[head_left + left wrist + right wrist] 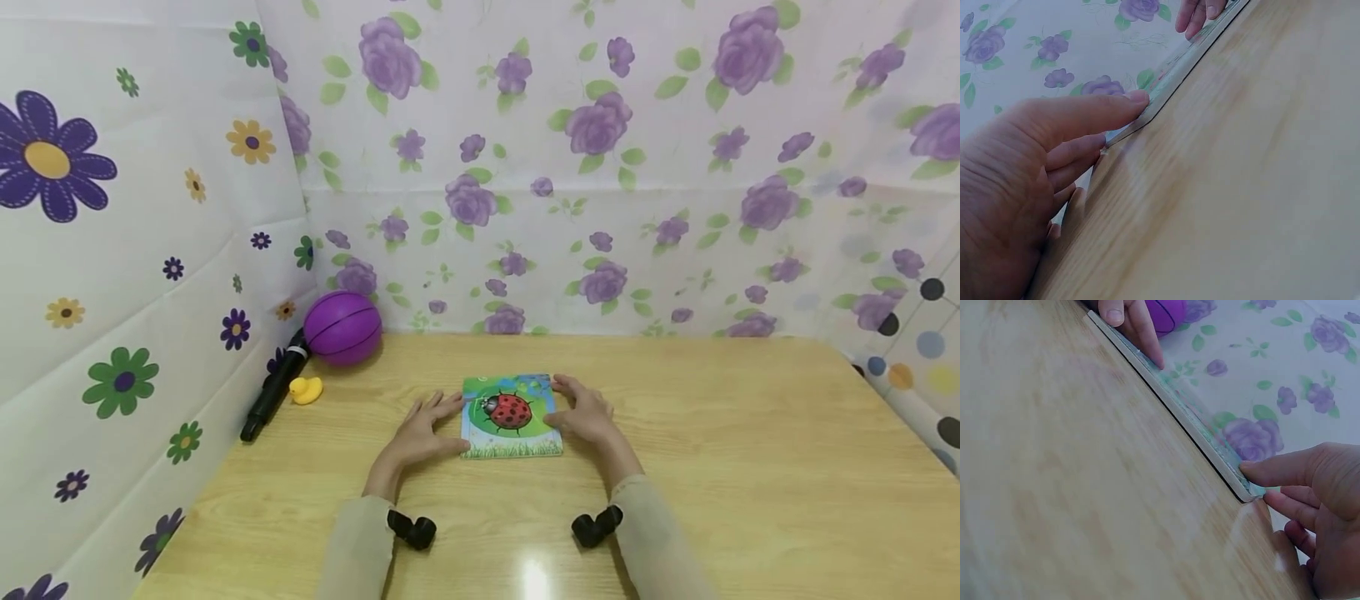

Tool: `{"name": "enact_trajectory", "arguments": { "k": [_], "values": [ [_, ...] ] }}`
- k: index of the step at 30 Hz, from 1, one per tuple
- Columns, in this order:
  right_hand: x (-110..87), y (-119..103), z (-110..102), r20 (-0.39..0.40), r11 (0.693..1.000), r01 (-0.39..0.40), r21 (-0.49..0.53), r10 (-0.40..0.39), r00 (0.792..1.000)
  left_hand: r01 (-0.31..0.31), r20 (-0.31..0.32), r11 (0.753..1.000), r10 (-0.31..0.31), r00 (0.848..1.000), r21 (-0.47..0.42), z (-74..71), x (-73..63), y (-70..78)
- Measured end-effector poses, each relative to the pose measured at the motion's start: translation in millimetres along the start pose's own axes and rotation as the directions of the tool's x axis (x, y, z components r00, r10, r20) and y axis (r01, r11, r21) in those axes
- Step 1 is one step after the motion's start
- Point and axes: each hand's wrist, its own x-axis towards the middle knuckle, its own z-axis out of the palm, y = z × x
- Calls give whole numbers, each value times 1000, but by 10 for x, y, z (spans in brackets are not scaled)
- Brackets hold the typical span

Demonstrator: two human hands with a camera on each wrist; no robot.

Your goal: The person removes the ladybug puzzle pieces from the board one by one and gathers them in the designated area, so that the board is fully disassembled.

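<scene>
A thin square board with a ladybug picture [512, 414] lies flat on the wooden table, between both hands. At its left side is my left hand [420, 432], thumb on the near left corner and fingers spread along the left edge. My right hand [588, 415] holds the opposite side, thumb over the right edge and index fingertip by the far right corner. Seen edge-on in the right wrist view, the board [1175, 415] shows a pale rim with a dark line beneath. The left wrist view shows the left thumb [1113, 109] against that rim; the board's underside is hidden.
At the table's far left corner sits a purple ball [342, 327]. Beside it lies a black microphone-like stick [275, 392], with a small yellow rubber duck [306, 390] to its right. Flowered cloths [480, 250] hang behind and at the left of the table [750, 450].
</scene>
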Motion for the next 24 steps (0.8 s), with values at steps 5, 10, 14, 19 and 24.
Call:
{"name": "enact_trajectory", "arguments": {
  "k": [5,10,14,19,24],
  "values": [
    [46,-39,9,-126,999,-29,26,32,991,-33,23,999,33,999,10,-20,42,23],
    [117,-316,266,-321,989,77,130,-32,946,-17,21,1000,17,1000,22,-54,21,16],
    [232,-546,524,-318,973,218,79,-183,930,-10,15,1000,10,1000,20,-101,8,4],
    [369,-492,747,-277,970,242,-2,-233,932,-19,24,1000,19,1000,7,-78,-7,3],
    [393,-424,878,-227,985,141,-96,-160,961,-37,27,999,36,999,6,-52,3,-10]
  ]
}}
